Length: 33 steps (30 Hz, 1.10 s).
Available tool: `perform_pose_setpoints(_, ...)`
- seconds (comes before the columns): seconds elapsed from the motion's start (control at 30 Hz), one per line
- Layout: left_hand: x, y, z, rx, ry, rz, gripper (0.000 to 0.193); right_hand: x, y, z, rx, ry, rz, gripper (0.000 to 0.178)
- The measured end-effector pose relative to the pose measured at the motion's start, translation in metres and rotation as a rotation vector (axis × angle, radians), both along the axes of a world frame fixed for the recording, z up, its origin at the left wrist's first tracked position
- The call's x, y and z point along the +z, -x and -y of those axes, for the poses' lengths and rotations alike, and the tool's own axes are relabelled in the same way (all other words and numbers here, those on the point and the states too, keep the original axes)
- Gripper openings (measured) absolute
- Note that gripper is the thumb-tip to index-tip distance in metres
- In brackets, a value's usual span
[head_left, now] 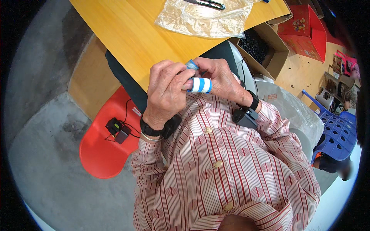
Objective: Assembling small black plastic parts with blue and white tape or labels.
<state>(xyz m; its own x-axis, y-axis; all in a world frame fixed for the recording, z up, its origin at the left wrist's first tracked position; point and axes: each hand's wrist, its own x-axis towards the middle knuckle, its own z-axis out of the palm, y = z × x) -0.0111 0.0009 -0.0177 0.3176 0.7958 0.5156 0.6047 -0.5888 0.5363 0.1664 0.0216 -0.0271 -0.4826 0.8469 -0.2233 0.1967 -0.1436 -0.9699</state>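
My left hand [168, 86] and my right hand [220, 77] meet just in front of the table edge, above my lap. The fingers of both are curled together. A blue-and-white striped band [200, 85] is wrapped round what looks like a finger of my right hand, with a fingertip showing at its left end. Between the hands a second blue piece [191, 65] shows at the top. Something small and dark may be pinched under the fingers, but they hide it. Both wrists carry black straps with dark devices.
On the yellow table [142, 27] lie a clear plastic bag [204, 21] and a black cutter-like tool [208, 4]. Right of it stand a cardboard box [279, 57] of small black pieces and a red box [302, 32]. A red chair [102, 154] holds black devices with cables; a blue chair [339, 133] is at right.
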Motion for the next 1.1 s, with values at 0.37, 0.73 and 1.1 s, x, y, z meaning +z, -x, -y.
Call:
perform_pose_setpoints(0.37,0.014,0.007,0.013,-0.055,0.485,0.336,0.075,0.012,0.003,-0.006,-0.001,-0.540,0.173,0.041)
perform_pose_setpoints(0.73,0.010,0.001,0.011,-0.033,0.370,0.286,0.067,0.013,0.003,-0.004,-0.018,-0.569,0.100,0.038)
perform_pose_setpoints(1.1,0.021,0.001,0.011,-0.027,0.386,0.309,0.062,0.014,0.003,-0.004,0.043,-0.462,0.068,0.032)
